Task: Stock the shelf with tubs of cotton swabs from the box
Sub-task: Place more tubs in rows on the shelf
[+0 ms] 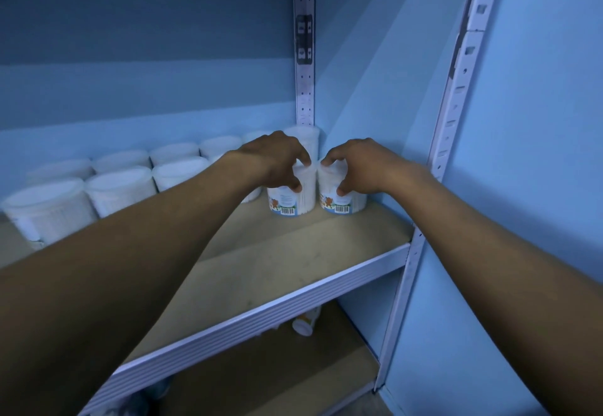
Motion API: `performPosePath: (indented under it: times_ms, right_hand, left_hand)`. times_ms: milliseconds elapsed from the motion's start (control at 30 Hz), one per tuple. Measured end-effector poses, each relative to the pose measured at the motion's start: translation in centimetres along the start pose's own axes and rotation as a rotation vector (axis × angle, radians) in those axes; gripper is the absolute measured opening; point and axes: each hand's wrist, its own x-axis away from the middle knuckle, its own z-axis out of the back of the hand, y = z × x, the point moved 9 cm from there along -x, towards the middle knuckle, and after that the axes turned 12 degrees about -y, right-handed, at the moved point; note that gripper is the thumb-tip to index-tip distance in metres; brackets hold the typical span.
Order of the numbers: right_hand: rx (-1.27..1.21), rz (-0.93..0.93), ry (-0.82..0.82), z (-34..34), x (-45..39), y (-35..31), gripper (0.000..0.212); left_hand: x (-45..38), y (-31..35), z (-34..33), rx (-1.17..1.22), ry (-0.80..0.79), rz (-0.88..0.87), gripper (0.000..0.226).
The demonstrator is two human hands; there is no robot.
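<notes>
Two white tubs of cotton swabs stand side by side on the shelf board (277,262) near its right end. My left hand (277,161) grips the left tub (293,200) from above, fingers curled over its lid. The right tub (342,200) is held the same way by my right hand (355,164). Both tubs show a barcode and a coloured label low on the front. Behind and to the left, several more white tubs (120,187) stand in two rows along the back wall. The box is out of view.
A white slotted upright (450,128) frames the shelf on the right, and another (305,56) stands at the back corner. The blue wall closes the right side. A small bottle (305,322) lies on the lower shelf (277,379).
</notes>
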Motion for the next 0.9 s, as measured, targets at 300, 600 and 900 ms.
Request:
performPosePath:
  times_ms: [300, 600, 900]
  right_hand:
    - [-0.006, 0.046, 0.025, -0.3, 3.8, -0.3, 0.066]
    - [-0.03, 0.062, -0.002, -0.3, 6.2, -0.3, 0.065]
    - [-0.056, 0.064, -0.007, -0.4, 8.2, -0.2, 0.066]
  left_hand:
    - [2.4, 1.7, -0.4, -0.067, -0.012, -0.009, 0.062]
    - [4.8, 3.6, -0.4, -0.091, -0.007, -0.032, 0.062]
    - [6.4, 4.6, -0.5, -0.078, -0.008, -0.032, 0.062]
